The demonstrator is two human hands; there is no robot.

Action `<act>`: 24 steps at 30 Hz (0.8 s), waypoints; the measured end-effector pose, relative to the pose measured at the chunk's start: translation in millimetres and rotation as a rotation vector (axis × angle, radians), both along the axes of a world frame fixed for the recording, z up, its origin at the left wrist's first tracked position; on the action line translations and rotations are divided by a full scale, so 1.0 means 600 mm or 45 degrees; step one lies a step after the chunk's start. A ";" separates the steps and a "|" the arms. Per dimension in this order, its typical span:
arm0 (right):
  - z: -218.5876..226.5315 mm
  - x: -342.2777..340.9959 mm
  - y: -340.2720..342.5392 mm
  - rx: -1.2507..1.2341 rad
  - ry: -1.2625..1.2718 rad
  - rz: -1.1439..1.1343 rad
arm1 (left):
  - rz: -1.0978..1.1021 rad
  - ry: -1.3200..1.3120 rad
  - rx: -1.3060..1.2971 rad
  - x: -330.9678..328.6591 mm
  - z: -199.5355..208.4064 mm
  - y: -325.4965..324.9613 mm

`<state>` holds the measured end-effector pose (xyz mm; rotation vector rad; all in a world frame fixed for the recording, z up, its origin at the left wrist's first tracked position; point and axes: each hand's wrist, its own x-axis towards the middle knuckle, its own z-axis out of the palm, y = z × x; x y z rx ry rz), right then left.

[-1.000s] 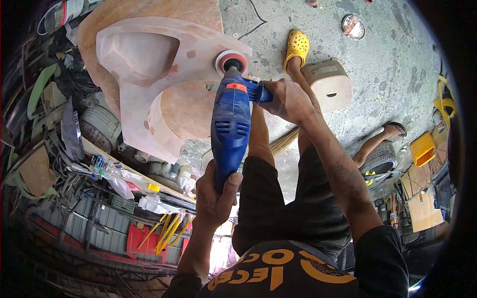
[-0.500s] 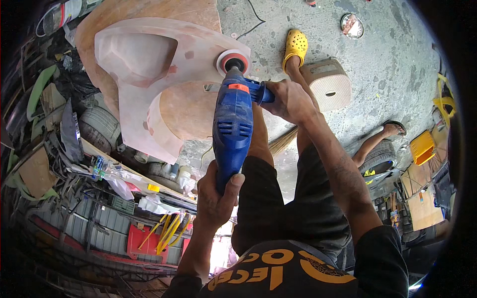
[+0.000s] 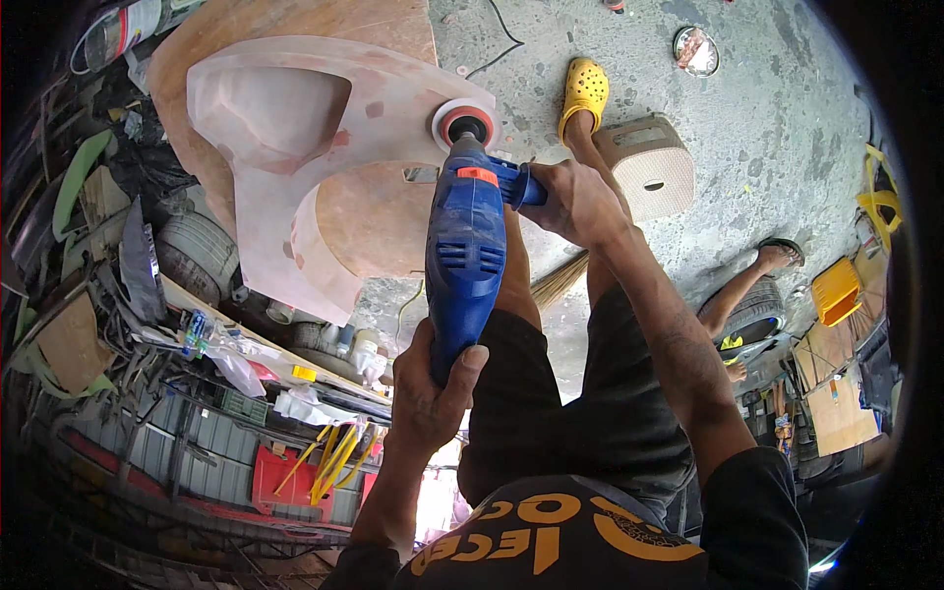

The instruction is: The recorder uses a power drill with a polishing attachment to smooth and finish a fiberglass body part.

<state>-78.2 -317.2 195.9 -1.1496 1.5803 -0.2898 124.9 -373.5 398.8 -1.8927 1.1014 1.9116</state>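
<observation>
A blue power drill [image 3: 466, 246] with a round sanding disc [image 3: 466, 124] at its tip points away from me. The disc rests at the right end of a pale, pinkish-white shaped panel [image 3: 265, 206], which has a hollow and a curved cut-out. My left hand [image 3: 433, 383] is closed around the rear grip of the drill, thumb along its right side; the trigger is hidden. My right hand [image 3: 575, 202] is wrapped round the side handle near the front of the drill.
The panel lies on a brown wooden board [image 3: 379, 211]. A beige step stool [image 3: 654, 167] stands to the right, near a foot in a yellow clog [image 3: 587, 90]. A round tin [image 3: 696, 51] lies farther off. Tyres [image 3: 199, 251] and scrap line the left; another person's leg [image 3: 733, 290] shows at right.
The drill and its disc have shifted slightly to the right along the panel's end, both hands keeping their grip. At right, more of the other person's foot shows beside the tyre.
</observation>
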 end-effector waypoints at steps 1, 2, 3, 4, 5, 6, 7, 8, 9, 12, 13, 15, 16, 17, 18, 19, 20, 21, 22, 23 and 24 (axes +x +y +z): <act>0.000 0.000 -0.002 0.028 -0.014 0.016 | 0.004 -0.003 -0.003 0.000 0.000 0.001; 0.000 0.001 -0.004 0.056 -0.029 0.032 | 0.009 -0.006 -0.006 0.001 0.000 0.001; -0.001 0.002 -0.004 0.056 -0.031 0.032 | 0.009 -0.007 -0.006 0.001 0.001 0.000; -0.001 0.004 -0.004 0.029 -0.035 0.033 | 0.016 -0.013 -0.005 -0.001 0.002 -0.002; -0.001 0.006 -0.004 0.001 -0.041 0.034 | 0.023 -0.020 -0.004 -0.001 0.003 -0.003; -0.002 0.008 -0.005 0.001 -0.042 0.034 | 0.023 -0.021 -0.004 0.002 0.003 -0.002; -0.001 0.010 -0.007 0.023 -0.050 0.041 | 0.020 -0.024 -0.009 0.005 0.003 -0.001; -0.001 0.012 -0.009 0.044 -0.058 0.048 | 0.018 -0.027 -0.015 0.009 0.003 0.000; 0.000 0.015 -0.012 0.043 -0.059 0.048 | 0.018 -0.028 -0.016 0.011 0.003 0.000; -0.001 0.025 -0.016 0.099 -0.041 0.068 | 0.008 -0.046 -0.017 0.019 0.003 0.001; -0.003 0.028 -0.017 0.093 -0.065 0.065 | 0.014 -0.053 -0.014 0.023 0.003 0.002; -0.004 0.031 -0.017 0.088 -0.089 0.062 | 0.021 -0.060 -0.012 0.025 0.004 0.002; -0.003 0.032 -0.016 0.076 -0.079 0.059 | 0.024 -0.061 -0.007 0.024 0.005 0.000; -0.002 0.033 -0.017 0.063 -0.070 0.056 | 0.027 -0.064 -0.003 0.025 0.006 0.000; -0.001 0.032 -0.017 0.062 -0.070 0.057 | 0.028 -0.065 -0.004 0.025 0.006 0.000; 0.000 0.032 -0.018 0.071 -0.080 0.051 | 0.032 -0.067 -0.006 0.026 0.006 0.002; 0.000 0.032 -0.018 0.081 -0.089 0.045 | 0.036 -0.069 -0.009 0.027 0.006 0.003; 0.002 0.031 -0.018 0.080 -0.091 0.046 | 0.036 -0.070 -0.010 0.027 0.006 0.003; 0.003 0.028 -0.017 0.089 -0.086 0.041 | 0.034 -0.061 -0.013 0.026 0.005 0.003; 0.003 0.026 -0.016 0.098 -0.082 0.036 | 0.031 -0.052 -0.016 0.024 0.003 0.004; 0.003 0.023 -0.013 0.100 -0.080 0.038 | 0.033 -0.051 -0.015 0.023 0.002 0.006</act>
